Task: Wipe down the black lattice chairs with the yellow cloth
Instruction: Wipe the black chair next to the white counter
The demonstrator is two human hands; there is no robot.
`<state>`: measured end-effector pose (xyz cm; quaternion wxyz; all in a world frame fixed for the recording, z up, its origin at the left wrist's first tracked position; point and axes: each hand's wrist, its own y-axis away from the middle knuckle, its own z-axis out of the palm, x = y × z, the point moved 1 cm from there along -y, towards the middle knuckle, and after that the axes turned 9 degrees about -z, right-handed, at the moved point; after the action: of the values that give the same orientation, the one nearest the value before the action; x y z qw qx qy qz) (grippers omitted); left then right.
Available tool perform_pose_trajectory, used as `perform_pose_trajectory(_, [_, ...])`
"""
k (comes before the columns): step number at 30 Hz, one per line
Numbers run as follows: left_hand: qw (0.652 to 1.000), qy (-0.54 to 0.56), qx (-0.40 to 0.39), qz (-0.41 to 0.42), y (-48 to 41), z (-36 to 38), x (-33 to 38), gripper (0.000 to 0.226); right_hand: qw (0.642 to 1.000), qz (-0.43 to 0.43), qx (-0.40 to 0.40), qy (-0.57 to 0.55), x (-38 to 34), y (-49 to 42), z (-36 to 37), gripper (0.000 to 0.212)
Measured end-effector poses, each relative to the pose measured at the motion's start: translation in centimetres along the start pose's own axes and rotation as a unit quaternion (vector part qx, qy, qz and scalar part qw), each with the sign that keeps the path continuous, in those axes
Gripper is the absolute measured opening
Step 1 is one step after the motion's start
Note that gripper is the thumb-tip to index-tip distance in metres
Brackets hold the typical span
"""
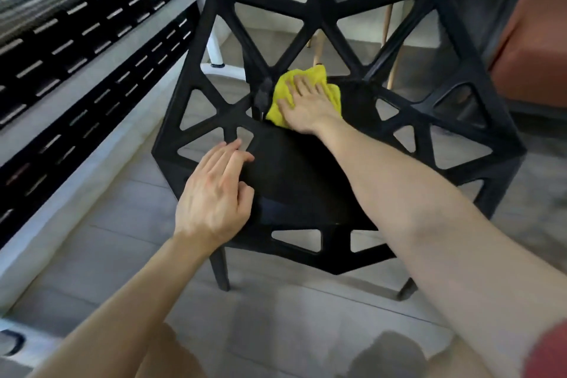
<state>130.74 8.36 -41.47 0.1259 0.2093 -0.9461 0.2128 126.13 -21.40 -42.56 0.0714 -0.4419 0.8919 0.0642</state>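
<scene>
A black lattice chair (306,181) stands in front of me on the floor, its seat and triangular cut-out back facing me. A crumpled yellow cloth (310,77) lies at the back of the seat, where seat and backrest meet. My right hand (306,106) lies flat on the cloth with straight fingers, pressing it onto the chair. My left hand (214,193) rests on the left front part of the seat, fingers relaxed and slightly spread, holding nothing.
A white wall unit with black slotted grilles (76,77) runs along the left. An orange-red seat (530,49) stands at the right. Behind the chair are a white table leg (214,49) and wooden chair legs (386,24). Grey floor tiles (138,239) surround the chair.
</scene>
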Motion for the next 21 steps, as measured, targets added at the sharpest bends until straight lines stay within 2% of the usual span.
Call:
perform_pose_trajectory(2, [1.0, -0.002, 0.0, -0.009, 0.0, -0.1, -0.1, 0.044, 0.999, -0.039, 0.002, -0.01, -1.7, 0.0, 0.5, 0.083])
perform_pose_trajectory(4, [1.0, -0.005, -0.003, -0.02, 0.0, -0.1, -0.2, 0.044, 0.998, -0.054, 0.013, 0.006, 0.5, 0.8, 0.0, 0.084])
perform_pose_trajectory(8, [1.0, -0.01, -0.01, -0.017, 0.0, -0.1, 0.0, 0.044, 0.996, 0.028, 0.044, 0.073, 9.1, 3.7, -1.8, 0.081])
perform_pose_trajectory(10, [1.0, -0.009, -0.011, -0.015, -0.1, -0.1, 0.1, 0.044, 0.995, 0.043, 0.035, 0.085, 10.2, 4.2, -2.2, 0.079])
perform_pose_trajectory(12, [1.0, -0.005, -0.012, -0.019, -0.1, -0.2, 0.2, 0.044, 0.995, 0.033, 0.038, 0.081, 7.8, 3.2, -1.8, 0.078])
perform_pose_trajectory(16, [1.0, -0.002, -0.014, -0.015, -0.1, -0.2, 0.2, 0.045, 0.993, -0.114, 0.005, 0.006, -1.3, -0.6, 0.1, 0.072])
perform_pose_trajectory(19, [0.999, -0.007, -0.014, -0.029, -0.4, -0.2, 0.0, 0.045, 0.994, -0.11, 0.003, -0.012, -3.8, -2.7, -0.1, 0.072])
perform_pose_trajectory(21, [0.999, -0.009, -0.008, -0.035, -0.6, -0.1, -0.2, 0.044, 0.994, -0.107, -0.029, -0.016, -3.6, -0.4, -0.3, 0.073])
